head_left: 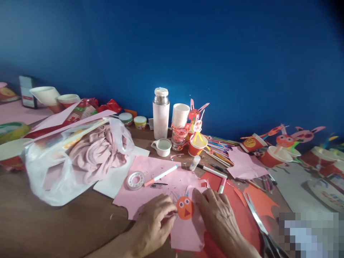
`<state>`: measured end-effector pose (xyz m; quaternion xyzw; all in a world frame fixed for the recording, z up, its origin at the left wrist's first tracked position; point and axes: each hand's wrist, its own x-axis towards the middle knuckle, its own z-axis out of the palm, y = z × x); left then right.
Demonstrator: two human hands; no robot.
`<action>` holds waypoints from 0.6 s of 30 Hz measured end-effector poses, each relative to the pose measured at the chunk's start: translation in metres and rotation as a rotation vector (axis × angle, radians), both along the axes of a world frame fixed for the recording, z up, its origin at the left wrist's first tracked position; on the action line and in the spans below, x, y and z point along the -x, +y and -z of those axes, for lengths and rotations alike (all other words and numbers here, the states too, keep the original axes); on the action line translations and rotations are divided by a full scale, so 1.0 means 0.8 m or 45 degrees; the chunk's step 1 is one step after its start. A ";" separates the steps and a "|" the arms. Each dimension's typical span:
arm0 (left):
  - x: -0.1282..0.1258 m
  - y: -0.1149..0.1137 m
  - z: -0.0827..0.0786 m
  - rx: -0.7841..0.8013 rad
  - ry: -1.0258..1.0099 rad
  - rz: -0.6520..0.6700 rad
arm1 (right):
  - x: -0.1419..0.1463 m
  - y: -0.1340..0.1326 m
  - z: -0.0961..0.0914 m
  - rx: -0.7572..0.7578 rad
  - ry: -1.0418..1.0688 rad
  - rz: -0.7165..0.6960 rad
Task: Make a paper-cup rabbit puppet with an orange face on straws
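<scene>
A round orange paper face (185, 213) with two googly-looking eyes and a dark red triangle beak lies on a piece of pink paper (187, 236). My left hand (157, 224) is closed, its thumb and forefinger pinched at the left edge of the face. On the other side, my right hand (216, 211) has its fingers bent and pressed together on the pink paper near the face's upper right. Its thumb is hidden. A roll of tape (135, 180) and an orange-and-white marker (161, 175) lie beyond my left hand. Scissors (259, 218) with black handles lie right of my right hand.
A plastic bag (45, 179) with pink cloth fills the left side. At the back stand a white thermos (161, 120), a small white cup (163, 147), stacked paper cups (180, 114) and a decorated cup (197, 145). Red paper (242, 222) and more decorated cups (274, 156) are rightward.
</scene>
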<state>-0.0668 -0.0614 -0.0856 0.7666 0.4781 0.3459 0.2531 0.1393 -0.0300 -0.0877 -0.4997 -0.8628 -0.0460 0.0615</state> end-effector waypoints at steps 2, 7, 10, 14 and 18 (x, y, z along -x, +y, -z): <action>0.001 0.002 0.002 0.000 0.032 0.015 | -0.001 0.001 0.000 -0.001 -0.017 -0.009; -0.001 0.003 0.005 -0.020 0.062 -0.008 | -0.007 0.001 0.005 -0.090 0.135 -0.029; -0.002 0.002 0.006 -0.029 0.059 -0.015 | -0.009 0.003 0.006 -0.153 0.251 -0.046; -0.001 0.002 0.004 0.000 0.094 -0.001 | -0.007 0.010 -0.002 -0.045 0.198 -0.042; 0.000 0.002 0.002 0.017 0.111 0.017 | -0.008 0.011 -0.006 -0.032 0.140 -0.060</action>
